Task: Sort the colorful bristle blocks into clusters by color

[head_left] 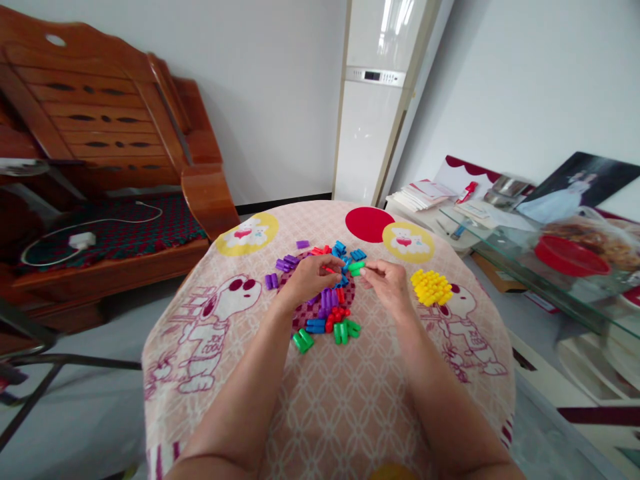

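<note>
In the head view, the step looks like sorting coloured plastic tube pieces [329,301]. The right hand [392,283] pinches a green tube piece [357,267] between thumb and fingertips, beside the blue tube pieces [358,255]. The left hand [311,276] curls low, fingers slightly parted (whether they grip anything, I cannot tell). The next move seems to call for placing the green one among its own colour.

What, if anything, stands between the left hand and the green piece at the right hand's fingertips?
Blue pieces show in the gap between the left hand and the green piece, probably lying lower, on the tablecloth, so they may not block the way. Nothing visible separates the green piece from the right hand.
</note>
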`<state>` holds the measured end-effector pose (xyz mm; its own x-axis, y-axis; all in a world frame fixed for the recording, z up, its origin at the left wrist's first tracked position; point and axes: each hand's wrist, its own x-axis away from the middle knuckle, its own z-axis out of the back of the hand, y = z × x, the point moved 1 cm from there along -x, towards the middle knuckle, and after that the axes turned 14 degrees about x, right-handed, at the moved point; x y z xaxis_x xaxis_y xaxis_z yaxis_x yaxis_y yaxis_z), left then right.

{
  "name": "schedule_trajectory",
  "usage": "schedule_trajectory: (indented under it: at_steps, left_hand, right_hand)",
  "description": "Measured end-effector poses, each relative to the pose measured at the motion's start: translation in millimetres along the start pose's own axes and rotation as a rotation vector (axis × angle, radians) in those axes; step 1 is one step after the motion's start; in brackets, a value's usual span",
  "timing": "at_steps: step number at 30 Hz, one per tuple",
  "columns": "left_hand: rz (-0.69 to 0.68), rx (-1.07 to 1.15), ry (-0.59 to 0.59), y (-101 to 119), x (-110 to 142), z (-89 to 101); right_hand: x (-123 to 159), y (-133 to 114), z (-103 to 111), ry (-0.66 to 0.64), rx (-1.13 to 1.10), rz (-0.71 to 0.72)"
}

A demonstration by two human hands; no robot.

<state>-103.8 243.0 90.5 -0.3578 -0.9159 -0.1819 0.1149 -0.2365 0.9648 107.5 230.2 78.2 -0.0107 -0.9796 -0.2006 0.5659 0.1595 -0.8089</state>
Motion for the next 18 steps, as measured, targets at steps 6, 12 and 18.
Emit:
schedule_trajectory:
  at_steps: [6, 12, 18]
  left_hand:
    - [-0.016, -0.028, 0.079, 0.1, 0.7, 9.9]
    - [0.001, -0.072, 0.057, 3.5, 1.9, 6.6]
    - [0.016, -0.057, 0.076, 1.5, 1.6, 10.1]
  right_hand:
    - [-24.3, 42.6, 52.0, 0.421, 0.553, 0.001]
    - [-39.7, 64.1, 51.3, 0.344, 0.744, -0.037]
    - [-46.5, 73.9, 41.8, 0.264, 0.851, -0.035]
